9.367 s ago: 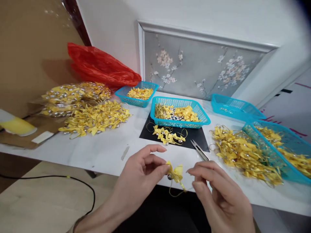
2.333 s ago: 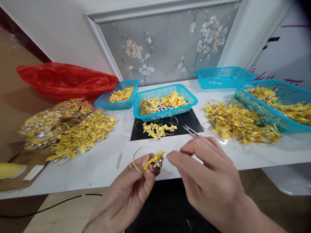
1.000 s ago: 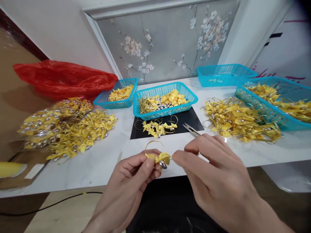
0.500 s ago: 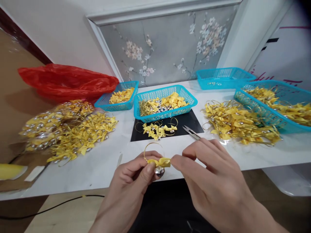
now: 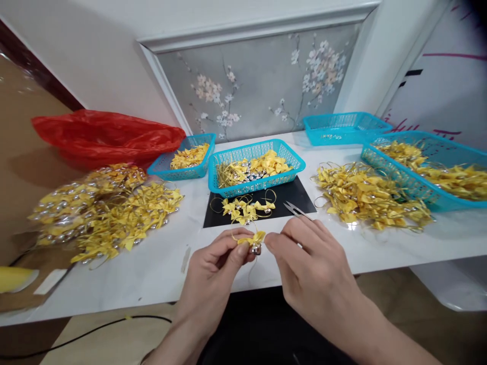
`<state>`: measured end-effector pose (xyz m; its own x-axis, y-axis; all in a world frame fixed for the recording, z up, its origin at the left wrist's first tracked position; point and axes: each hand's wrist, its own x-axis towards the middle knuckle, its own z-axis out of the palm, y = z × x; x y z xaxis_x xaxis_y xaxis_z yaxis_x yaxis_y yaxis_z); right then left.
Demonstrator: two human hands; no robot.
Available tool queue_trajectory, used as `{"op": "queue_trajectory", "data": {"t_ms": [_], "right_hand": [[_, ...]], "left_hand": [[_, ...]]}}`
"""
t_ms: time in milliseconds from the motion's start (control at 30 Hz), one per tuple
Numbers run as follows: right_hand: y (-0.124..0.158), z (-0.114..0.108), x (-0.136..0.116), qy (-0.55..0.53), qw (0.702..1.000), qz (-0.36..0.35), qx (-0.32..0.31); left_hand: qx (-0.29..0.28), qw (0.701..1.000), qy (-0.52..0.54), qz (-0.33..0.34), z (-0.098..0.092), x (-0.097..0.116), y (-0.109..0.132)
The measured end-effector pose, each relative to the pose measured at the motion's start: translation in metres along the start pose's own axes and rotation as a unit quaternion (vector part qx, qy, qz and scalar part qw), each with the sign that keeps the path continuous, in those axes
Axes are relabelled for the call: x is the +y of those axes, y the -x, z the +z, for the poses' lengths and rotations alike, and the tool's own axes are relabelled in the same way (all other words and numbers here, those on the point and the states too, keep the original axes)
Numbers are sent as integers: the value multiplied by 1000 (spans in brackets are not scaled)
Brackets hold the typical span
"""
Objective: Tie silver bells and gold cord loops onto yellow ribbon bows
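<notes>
Between the thumb and fingers of my left hand [image 5: 215, 266] is a yellow ribbon bow [image 5: 257, 238] with a silver bell [image 5: 256, 249] below it. A thin loop of cord curves beside the bow, and a fine strand hangs under the bell. My right hand [image 5: 314, 258] is closed in a pinch just right of the bow; whatever its fingertips hold is too small to make out. Snips [image 5: 297, 209] lie partly on a black mat [image 5: 216, 218], their handles hidden behind my right hand. Several finished-looking bows with bells [image 5: 247, 209] rest on that mat.
A blue basket [image 5: 254, 188] of bows, bells and cords stands behind the mat. Heaps of belled bows lie left [image 5: 129, 220] and right [image 5: 369, 195]. More blue baskets [image 5: 426, 185] stand at the right and back. A red plastic bag [image 5: 106, 139] sits back left.
The bow and bell have turned in my left fingers, and the cord loop no longer stands up tall. My right fingertips have shifted slightly away from the bow. The view has tilted a little.
</notes>
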<state>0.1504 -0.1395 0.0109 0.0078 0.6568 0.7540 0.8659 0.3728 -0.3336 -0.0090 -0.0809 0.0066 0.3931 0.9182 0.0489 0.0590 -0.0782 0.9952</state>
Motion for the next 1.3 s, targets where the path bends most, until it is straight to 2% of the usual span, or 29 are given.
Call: {"op": "queue_trajectory", "data": {"t_ms": [100, 167, 300, 400, 500, 567, 633, 733, 800, 900, 1100, 1300], "right_hand": [[3, 6, 3, -31, 999, 18, 7], [7, 6, 3, -61, 997, 38, 9], [17, 2, 0, -139, 987, 79, 23], [22, 0, -1, -151, 985, 64, 57], [25, 1, 0, -122, 989, 22, 76], [27, 2, 1, -100, 991, -1, 93], [28, 3, 2, -81, 990, -19, 117], [28, 4, 2, -58, 988, -42, 140], [28, 5, 1, -46, 986, -52, 152], [29, 7, -1, -41, 984, -54, 165], [32, 10, -1, -76, 987, -16, 144], [33, 10, -4, -81, 986, -9, 146]], "left_hand": [[0, 997, -59, 52, 2, -1, -5], [7, 988, -110, 112, 2, 0, -5], [13, 946, -200, 253, 0, 5, -1], [9, 919, -229, 321, -1, 8, 2], [10, 906, -226, 358, 1, 12, 5], [8, 915, -218, 340, 2, 13, 9], [-3, 945, -184, 272, 2, 14, 15], [-16, 985, -67, 160, 3, 16, 21], [-4, 993, -4, 116, 5, 18, 22], [12, 997, 26, 67, 9, 22, 18], [6, 997, 69, 38, 12, 21, 15], [6, 996, 68, 50, 11, 17, 19]]}}
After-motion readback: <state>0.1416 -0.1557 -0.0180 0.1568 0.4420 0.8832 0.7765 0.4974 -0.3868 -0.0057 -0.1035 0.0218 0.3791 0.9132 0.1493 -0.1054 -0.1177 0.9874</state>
